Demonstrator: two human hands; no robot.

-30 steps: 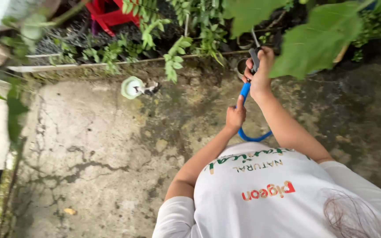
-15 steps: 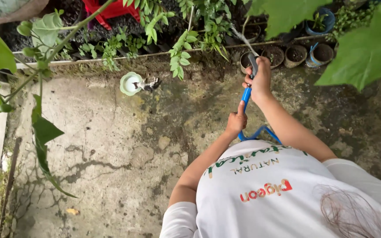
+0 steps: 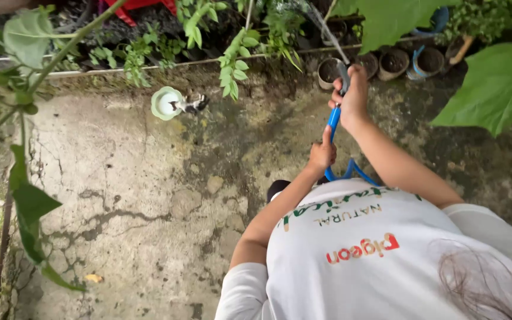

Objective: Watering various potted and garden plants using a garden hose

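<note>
While water sprays toward the small pots (image 3: 393, 62), right hand (image 3: 351, 95) is closed around the grey nozzle (image 3: 344, 77); left hand (image 3: 322, 153) grips the blue hose (image 3: 333, 121) just below it.

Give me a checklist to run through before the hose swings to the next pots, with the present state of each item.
1. Right hand closed on the grey nozzle: ok.
2. Left hand steadying the blue hose lower down: ok.
3. Water leaving the nozzle toward the plants: ok, a thin stream shows.
4. Hose free of kinks: cannot tell, its loop runs behind the white shirt.
5. Small pots upright along the edge: ok.
6. Footing on the concrete floor: cannot tell, the feet are mostly hidden.
</note>
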